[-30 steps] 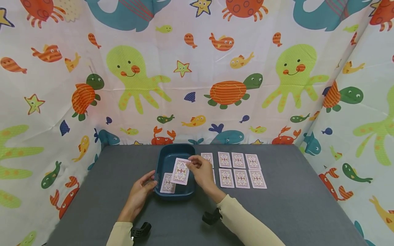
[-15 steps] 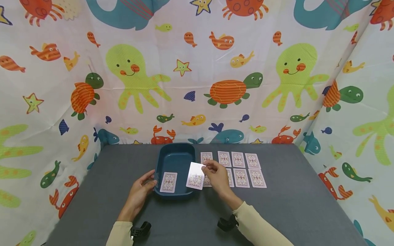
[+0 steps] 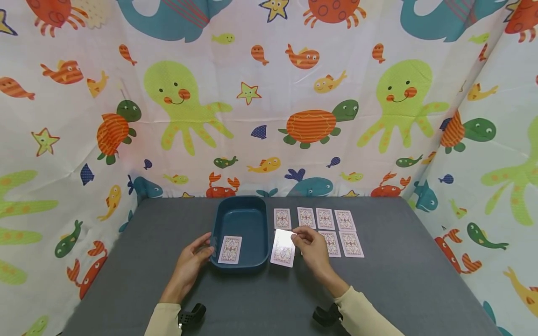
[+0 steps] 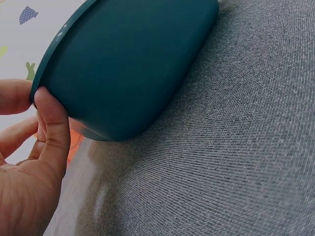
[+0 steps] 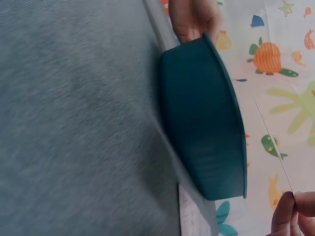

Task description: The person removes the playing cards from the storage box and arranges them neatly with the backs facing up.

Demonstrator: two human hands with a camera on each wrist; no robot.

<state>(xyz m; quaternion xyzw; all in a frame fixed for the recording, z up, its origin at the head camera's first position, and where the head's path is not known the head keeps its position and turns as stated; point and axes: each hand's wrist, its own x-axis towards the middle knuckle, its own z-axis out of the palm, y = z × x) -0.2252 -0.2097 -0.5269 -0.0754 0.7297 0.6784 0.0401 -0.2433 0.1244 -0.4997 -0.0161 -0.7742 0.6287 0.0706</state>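
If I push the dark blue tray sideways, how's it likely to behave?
The dark blue tray would probably slide rather than tip: it looks low and broad. It also seems stiff, showing no bend where the left hand pinches it.

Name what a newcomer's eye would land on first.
Probably the sea-creature cloth, whose print fills the background behind the grey table. Then the blue tray, its rim pinched by the left hand, and the shiny card in the right hand, right of the tray in the head view.

Count: tray [image 3: 248, 223], one; hands [image 3: 190, 265], two; black wrist devices [image 3: 192, 314], two; cards — one card [image 3: 230, 249] inside the tray, one held card [image 3: 283, 249], at least six lying cards [image 3: 325, 219] right of the tray.
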